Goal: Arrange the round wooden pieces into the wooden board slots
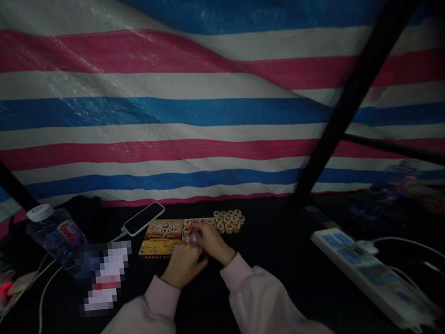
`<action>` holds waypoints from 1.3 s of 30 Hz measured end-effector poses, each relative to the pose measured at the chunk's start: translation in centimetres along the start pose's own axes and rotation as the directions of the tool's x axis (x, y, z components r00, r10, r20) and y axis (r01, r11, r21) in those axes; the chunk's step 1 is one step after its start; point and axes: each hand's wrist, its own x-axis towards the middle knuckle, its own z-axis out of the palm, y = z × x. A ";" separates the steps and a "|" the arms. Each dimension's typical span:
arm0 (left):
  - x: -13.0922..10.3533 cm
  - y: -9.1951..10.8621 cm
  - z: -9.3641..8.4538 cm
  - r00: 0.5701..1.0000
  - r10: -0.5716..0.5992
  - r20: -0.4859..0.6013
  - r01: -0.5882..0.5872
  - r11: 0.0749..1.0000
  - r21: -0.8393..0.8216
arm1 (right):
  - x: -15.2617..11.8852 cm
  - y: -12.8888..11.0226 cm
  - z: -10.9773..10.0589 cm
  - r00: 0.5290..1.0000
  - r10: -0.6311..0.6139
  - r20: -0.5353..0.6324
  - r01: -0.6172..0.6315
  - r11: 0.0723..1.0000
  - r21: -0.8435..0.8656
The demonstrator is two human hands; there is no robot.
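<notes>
A yellow and red Chinese chess box (160,238) lies on the black table. Beside its right edge sits a group of round chess pieces (202,222), partly covered by my hands. Further right, several more round pieces (229,222) stand in rows. My left hand (184,262) rests at the box's lower right corner, its fingertips hidden. My right hand (210,240) reaches in from the right, fingers bent together over the pieces and touching my left hand. What its fingertips hold is too small and dark to make out.
A white phone (144,218) on a cable lies behind the box. At left stands a clear bottle (62,237) near a blurred packet (107,278) and white cables. A white power strip (370,273) is at right. Striped sheeting (162,110) hangs behind the table (270,299).
</notes>
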 end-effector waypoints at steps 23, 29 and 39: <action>-0.3 -0.6 1.2 0.996 0.010 -0.085 -0.023 0.987 -0.157 | -3.6 4.2 -9.1 0.917 0.370 -0.148 -0.395 0.786 -0.476; -0.1 -0.7 1.2 0.997 0.009 -0.073 -0.021 0.986 -0.164 | -3.4 4.7 -8.5 0.917 0.363 -0.166 -0.398 0.814 -0.423; -0.2 -0.6 0.9 0.997 0.023 -0.079 -0.037 0.983 -0.178 | -1.6 1.3 -6.2 0.963 0.159 -0.218 -0.205 0.957 -0.207</action>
